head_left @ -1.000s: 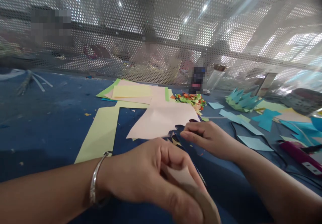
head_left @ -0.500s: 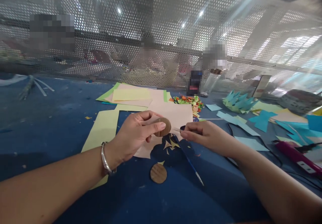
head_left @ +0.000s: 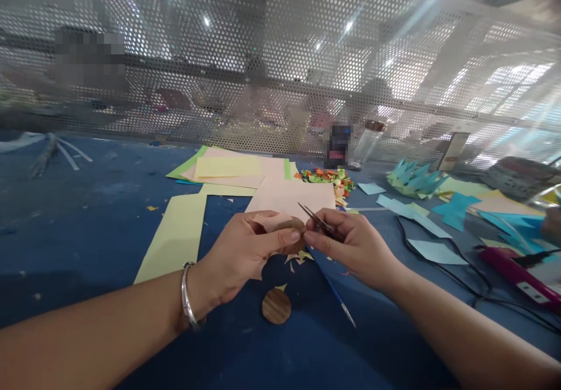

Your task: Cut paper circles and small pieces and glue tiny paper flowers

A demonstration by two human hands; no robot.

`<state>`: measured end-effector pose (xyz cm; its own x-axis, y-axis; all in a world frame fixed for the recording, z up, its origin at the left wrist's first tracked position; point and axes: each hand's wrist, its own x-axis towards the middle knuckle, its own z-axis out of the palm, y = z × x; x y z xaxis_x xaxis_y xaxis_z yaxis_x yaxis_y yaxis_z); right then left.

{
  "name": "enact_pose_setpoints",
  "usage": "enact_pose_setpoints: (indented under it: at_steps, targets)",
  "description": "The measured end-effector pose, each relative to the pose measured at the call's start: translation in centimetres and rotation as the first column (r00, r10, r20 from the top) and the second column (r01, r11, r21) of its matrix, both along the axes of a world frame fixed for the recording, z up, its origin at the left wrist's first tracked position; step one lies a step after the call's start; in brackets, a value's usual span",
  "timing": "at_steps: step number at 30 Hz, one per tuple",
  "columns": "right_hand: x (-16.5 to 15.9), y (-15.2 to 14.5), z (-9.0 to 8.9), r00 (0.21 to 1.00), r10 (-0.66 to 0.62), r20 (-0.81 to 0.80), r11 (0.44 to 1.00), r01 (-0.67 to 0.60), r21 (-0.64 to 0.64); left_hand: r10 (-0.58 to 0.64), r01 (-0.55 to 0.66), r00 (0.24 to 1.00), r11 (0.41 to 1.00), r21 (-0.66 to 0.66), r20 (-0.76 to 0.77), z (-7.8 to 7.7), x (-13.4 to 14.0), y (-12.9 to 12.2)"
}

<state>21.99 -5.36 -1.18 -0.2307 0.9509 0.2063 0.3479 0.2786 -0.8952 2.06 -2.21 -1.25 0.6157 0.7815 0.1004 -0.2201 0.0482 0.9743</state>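
Observation:
My left hand (head_left: pixel 236 252) pinches a brown striped disc (head_left: pixel 290 225) together with a piece of pink paper (head_left: pixel 270 221). The disc is tilted, so little of its face shows. My right hand (head_left: pixel 357 249) is closed round a pair of small scissors (head_left: pixel 316 219), whose blades point up and to the left. Its thumb and fingertips meet the disc's right edge. Below the hands, a second brown disc (head_left: pixel 276 306) lies flat on the blue table (head_left: pixel 210 343). A blue paintbrush (head_left: pixel 332 287) rests slantwise to its right.
A pale yellow sheet (head_left: pixel 177 232) lies at left, with stacked paper (head_left: pixel 228 166) behind. Coloured scraps (head_left: pixel 328 178) and a glass bottle (head_left: pixel 368 141) stand near the perforated screen (head_left: pixel 245 39). At right are blue papers (head_left: pixel 438 251), a black cord (head_left: pixel 464 285) and a magenta power strip (head_left: pixel 521 276).
My right hand has moved left to the disc and the scissors have swung upward. The disc in my left hand has tipped from face-on to nearly edge-on.

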Motion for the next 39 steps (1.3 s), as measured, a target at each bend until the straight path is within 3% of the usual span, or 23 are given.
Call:
enact_pose_setpoints:
  at_steps: [11, 16, 19, 26, 32, 39]
  targets:
    - [-0.2, -0.4, 0.0, 0.996, -0.06, 0.072, 0.997, 0.056, 0.056, -0.012, 0.013, 1.0, 0.999, -0.039, 0.027, -0.1, 0.1, 0.0]
    - [-0.3, -0.5, 0.1, 0.994, -0.103, -0.017, 0.994, 0.104, 0.044, -0.01, 0.031, 0.995, 0.979, -0.203, 0.103, 0.4, 0.5, -0.7]
    - [-0.2, -0.4, 0.0, 0.99, -0.133, -0.055, 0.99, 0.136, 0.039, 0.061, -0.034, 0.994, 0.963, -0.268, 0.093, 0.3, 0.5, -0.9]
    - [0.0, -0.3, -0.2, 0.987, -0.139, -0.076, 0.988, 0.144, 0.056, 0.155, -0.152, 0.988, 0.976, -0.154, 0.009, 0.1, 0.4, -1.2]
    - [-0.2, -0.3, -0.2, 0.988, -0.12, -0.1, 0.989, 0.128, 0.07, 0.19, -0.17, 0.98, 0.957, -0.233, 0.066, 0.1, 0.6, -1.8]
    - [-0.5, -0.3, 0.0, 0.996, -0.067, -0.05, 0.997, 0.069, 0.038, 0.237, -0.23, 0.971, 0.953, -0.199, 0.017, 0.6, 0.4, -1.4]
